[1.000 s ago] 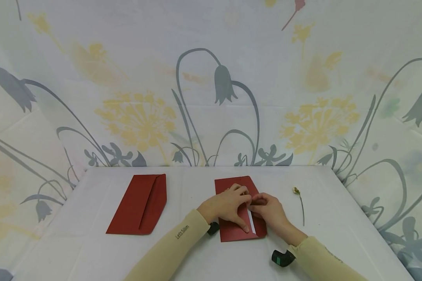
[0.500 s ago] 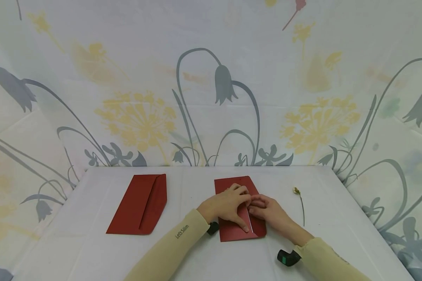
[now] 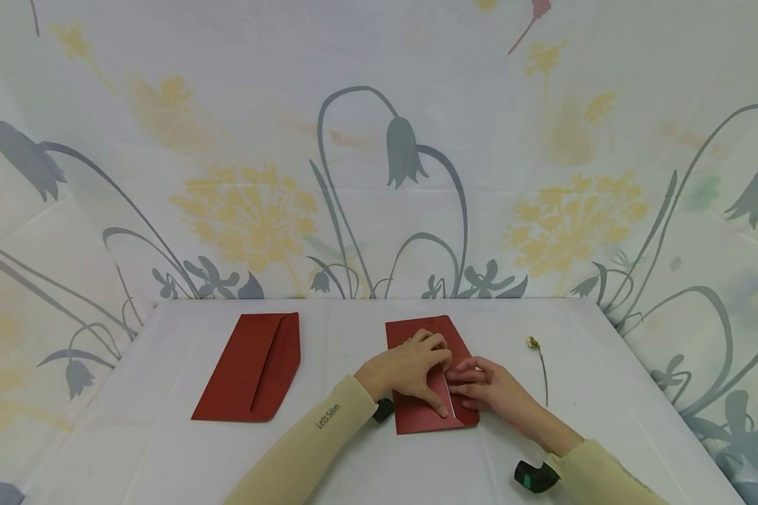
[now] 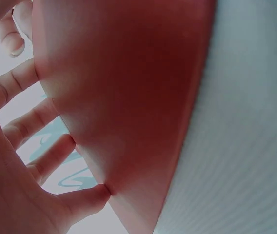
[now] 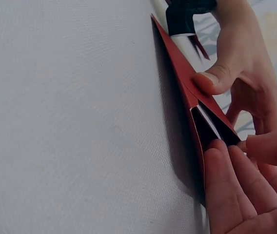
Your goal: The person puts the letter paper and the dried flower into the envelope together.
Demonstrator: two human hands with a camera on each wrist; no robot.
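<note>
A red envelope [image 3: 410,419] lies on the white table with its flap unfolded to the right. On its body rests my left hand [image 3: 410,368], fingers spread and fingertips pressing the paper. My right hand [image 3: 489,386] is at the envelope's mouth, its fairly straight fingers reaching over the flap to the opening. In the right wrist view, the pocket gapes a little and a white card [image 5: 207,118] shows inside, close to the right fingers [image 5: 220,168]. Only a thin white edge of that card is visible from the head camera. The left wrist view shows fingertips against the red paper.
A second red envelope [image 3: 246,368] lies at the left, its flap also unfolded. To the right of my right hand lies a dried flower [image 3: 533,343] on a thin stem. A flower-printed cloth [image 3: 265,140] hangs behind the table [image 3: 164,449]. A black wrist device [image 3: 535,477] sits by the right sleeve.
The white card has slid left into the envelope, leaving only a thin edge showing. My right hand loosened its pinch and shifted slightly right and down. The left hand stays put.
</note>
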